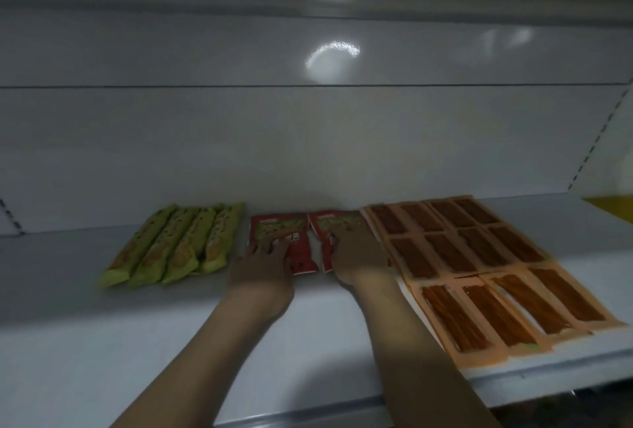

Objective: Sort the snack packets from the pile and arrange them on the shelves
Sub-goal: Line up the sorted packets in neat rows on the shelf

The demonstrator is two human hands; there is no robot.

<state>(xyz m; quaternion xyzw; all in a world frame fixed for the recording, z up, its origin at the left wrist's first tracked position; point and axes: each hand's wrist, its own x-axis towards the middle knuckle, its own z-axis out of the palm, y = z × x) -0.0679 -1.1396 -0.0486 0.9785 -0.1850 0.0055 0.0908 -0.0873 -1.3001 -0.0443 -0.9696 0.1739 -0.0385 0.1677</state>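
Observation:
Two red snack packets lie side by side at the back of a white shelf (102, 342). My left hand (262, 271) rests flat on the left red packet (279, 232), fingers spread over its lower half. On the right red packet (334, 222) lies my right hand (358, 256), palm down, covering most of it. Several green packets (178, 242) lie in a row to the left. Several orange packets (479, 263) with dark strips form a grid on the right. Neither hand grips anything; both press flat.
The shelf's white back panel (308, 139) rises just behind the packets. A perforated upright (596, 139) stands at the right, with something yellow (613, 205) beyond it. The shelf's front edge (308, 410) runs near the bottom of the view.

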